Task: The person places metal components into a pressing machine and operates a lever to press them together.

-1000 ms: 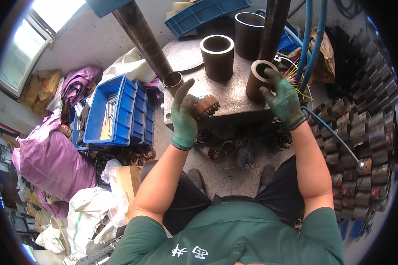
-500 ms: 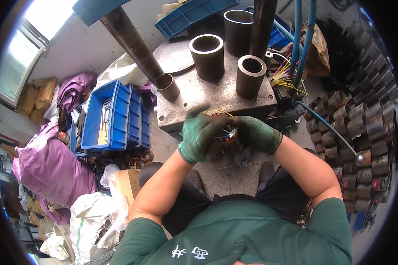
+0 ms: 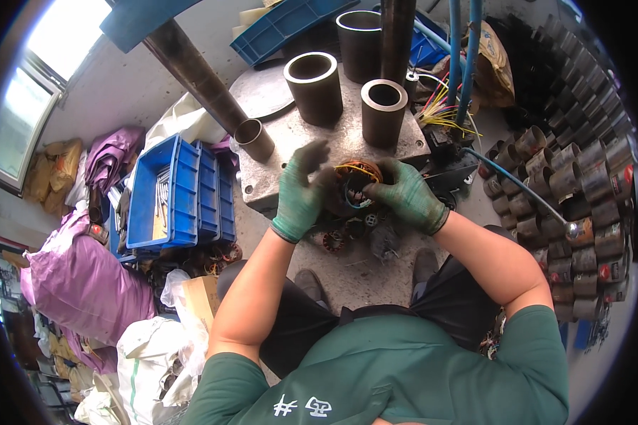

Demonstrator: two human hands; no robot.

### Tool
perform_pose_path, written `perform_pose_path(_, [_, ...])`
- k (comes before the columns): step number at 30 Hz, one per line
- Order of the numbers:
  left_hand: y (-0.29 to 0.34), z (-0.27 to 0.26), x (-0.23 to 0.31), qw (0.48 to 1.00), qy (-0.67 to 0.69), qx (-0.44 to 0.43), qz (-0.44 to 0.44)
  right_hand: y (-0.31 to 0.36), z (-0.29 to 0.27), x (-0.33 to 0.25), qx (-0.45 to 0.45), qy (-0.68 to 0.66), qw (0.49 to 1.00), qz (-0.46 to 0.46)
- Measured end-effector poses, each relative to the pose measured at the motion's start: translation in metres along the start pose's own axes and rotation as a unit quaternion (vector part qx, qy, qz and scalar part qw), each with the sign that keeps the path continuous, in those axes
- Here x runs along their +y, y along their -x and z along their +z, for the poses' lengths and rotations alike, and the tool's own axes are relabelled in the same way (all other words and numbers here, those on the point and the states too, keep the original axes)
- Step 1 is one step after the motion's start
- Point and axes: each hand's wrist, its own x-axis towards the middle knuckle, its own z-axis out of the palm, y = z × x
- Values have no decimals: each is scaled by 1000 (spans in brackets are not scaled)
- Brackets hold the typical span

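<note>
Just in front of the metal press table's near edge, a motor stator with copper windings and yellow lead wires is held up, its round opening facing me. My right hand, in a green glove with dark, soiled fingers, grips the stator's right side. My left hand, gloved the same way, is at the stator's left side with its fingers spread; whether its thumb side touches the stator I cannot tell. On the floor below lie other wound stators, partly in shadow.
Thick steel sleeves stand on the table, with a smaller tube at its left corner. Metal columns rise behind. Blue crates are on the left, stacked metal housings on the right. A ball-ended lever juts out at right.
The stator, mostly covered by my hands before, now shows its opening and wires. My left hand's fingers have spread away from it. The view has shifted slightly.
</note>
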Motion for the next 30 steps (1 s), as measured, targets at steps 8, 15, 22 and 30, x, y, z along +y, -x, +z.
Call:
perform_pose_path(8, [8, 26, 13, 976, 151, -3, -156, 8, -14, 1, -59, -164, 984, 23])
perform_pose_path(15, [6, 19, 15, 970, 170, 11, -176, 6, -13, 2, -120, -259, 952, 110])
perform_pose_path(22, [4, 17, 24, 979, 124, 2, -164, 7, -12, -5, -133, -277, 933, 187])
perform_pose_path(30, [6, 21, 24, 996, 16, 57, -61, 0, 3, 5, -78, -344, 930, 106])
